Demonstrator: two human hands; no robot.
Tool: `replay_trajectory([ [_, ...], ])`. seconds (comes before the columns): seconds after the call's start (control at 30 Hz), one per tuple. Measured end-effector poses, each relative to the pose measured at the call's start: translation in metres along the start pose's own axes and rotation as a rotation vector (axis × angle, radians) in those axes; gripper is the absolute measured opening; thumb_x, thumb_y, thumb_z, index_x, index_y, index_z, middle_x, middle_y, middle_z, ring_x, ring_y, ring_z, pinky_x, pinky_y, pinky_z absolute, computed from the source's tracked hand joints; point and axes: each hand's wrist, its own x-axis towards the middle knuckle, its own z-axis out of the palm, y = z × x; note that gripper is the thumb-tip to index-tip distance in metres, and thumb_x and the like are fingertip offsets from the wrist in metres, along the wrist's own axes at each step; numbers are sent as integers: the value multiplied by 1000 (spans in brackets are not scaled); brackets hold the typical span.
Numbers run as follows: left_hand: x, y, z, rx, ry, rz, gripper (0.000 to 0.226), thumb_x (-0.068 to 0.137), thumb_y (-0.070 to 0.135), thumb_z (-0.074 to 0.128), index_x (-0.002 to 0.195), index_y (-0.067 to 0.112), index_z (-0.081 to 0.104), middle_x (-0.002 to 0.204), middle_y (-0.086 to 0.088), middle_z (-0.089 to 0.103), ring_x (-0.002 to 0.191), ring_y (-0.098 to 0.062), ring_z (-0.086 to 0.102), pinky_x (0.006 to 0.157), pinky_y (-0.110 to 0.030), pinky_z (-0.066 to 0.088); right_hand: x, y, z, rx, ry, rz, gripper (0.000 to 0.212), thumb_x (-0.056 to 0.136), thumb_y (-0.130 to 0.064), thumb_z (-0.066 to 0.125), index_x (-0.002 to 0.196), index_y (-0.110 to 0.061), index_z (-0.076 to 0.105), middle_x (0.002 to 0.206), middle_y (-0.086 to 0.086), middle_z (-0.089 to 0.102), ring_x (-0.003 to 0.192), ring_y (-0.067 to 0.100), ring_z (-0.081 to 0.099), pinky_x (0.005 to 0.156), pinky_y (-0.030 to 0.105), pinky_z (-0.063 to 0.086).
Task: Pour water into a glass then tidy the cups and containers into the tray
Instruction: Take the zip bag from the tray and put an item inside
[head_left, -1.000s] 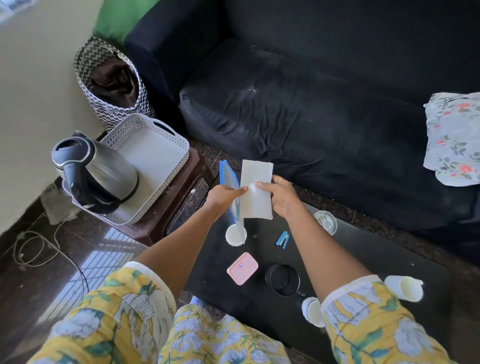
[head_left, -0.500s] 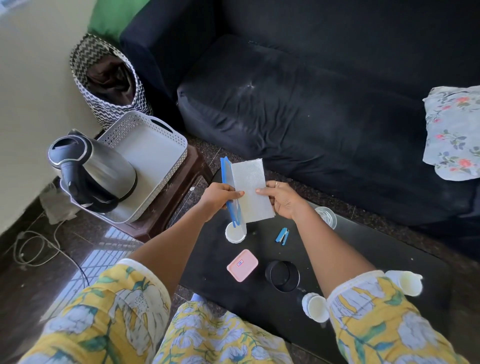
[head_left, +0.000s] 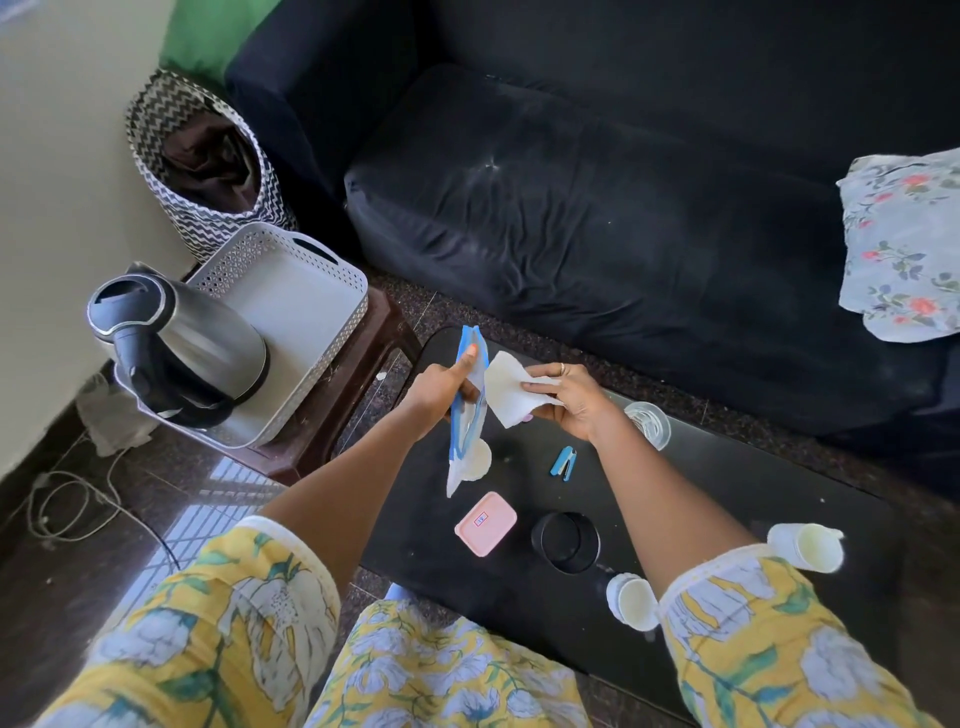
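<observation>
Blue-edged and clear, the pouch (head_left: 465, 431) hangs upright from the left hand (head_left: 441, 387). The thumb presses along its upper edge and the fingers curl behind, probably to steady its mouth. Just beside it, the right hand (head_left: 571, 400) pinches a white paper sheet (head_left: 511, 395), crumpling one side; whether it is going into or coming out of the pouch I cannot tell. The glass (head_left: 648, 423) stands far right on the black surface (head_left: 701, 499), apart from both hands. The pink container (head_left: 485, 524), black cup (head_left: 565, 540) and white cups (head_left: 631, 600) wait nearer, none yet in the tray (head_left: 332, 291) at left, where the kettle (head_left: 192, 343) sits.
</observation>
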Motion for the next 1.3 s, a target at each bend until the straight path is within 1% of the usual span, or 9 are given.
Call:
replay_trajectory([
  [0.1,-2,0,6,101,-50,-12,68,81,70,42,48,13,61,70,-8,62,67,-18,54,63,-26,45,-6,8,-6,53,-14,-13,26,84,4,64,68,-14,74,76,4,74,65,17,72,49,24,55],
  [0.3,-5,7,23,107,-221,-60,54,85,59,49,67,9,61,84,-7,61,87,-22,55,92,-39,46,-21,16,-19,142,-54,-68,34,90,-1,57,66,-14,77,77,2,75,73,19,72,53,23,56],
  [0.5,-7,12,38,67,-281,-39,41,87,34,61,112,1,61,108,-14,62,98,-26,60,88,-34,49,-35,22,-28,91,-34,-64,39,90,-3,55,61,-17,76,93,10,67,85,25,63,59,27,58],
  [0.67,-6,12,52,92,-261,-28,31,84,24,67,105,2,63,102,-12,65,91,-24,64,81,-34,55,-44,34,-48,302,2,-20,38,86,-13,39,77,-8,76,86,13,69,76,23,64,58,27,54],
  [0.77,-7,8,62,138,-244,-9,21,82,22,68,92,5,64,91,-9,63,74,-16,61,63,-24,51,-49,40,-57,273,37,-7,17,88,-17,59,101,-16,69,88,6,66,73,16,64,58,27,52],
  [0.9,-6,-1,78,255,-185,8,24,80,34,69,83,11,66,89,-5,63,75,-18,62,67,-29,51,-57,54,-73,151,25,89,29,84,6,61,108,-10,59,84,4,72,69,16,71,56,28,59],
  [1.03,-9,-11,93,389,-96,79,46,77,61,59,68,17,66,83,-2,62,70,-13,60,63,-25,50,-68,78,-95,69,152,131,21,84,7,61,95,-10,58,83,5,67,73,16,65,57,25,53],
  [1.17,-14,-22,101,450,-107,147,35,76,52,67,78,17,63,85,1,59,70,-13,59,62,-23,51,-75,113,-110,-109,288,187,22,82,8,63,98,-6,59,100,15,61,88,25,60,66,32,51],
  [1.3,-19,-30,107,440,-124,178,26,80,43,67,77,18,60,95,-3,60,78,-16,61,62,-24,51,-74,145,-105,-496,437,208,25,81,-3,70,107,-4,68,108,14,65,99,30,61,77,35,55],
])
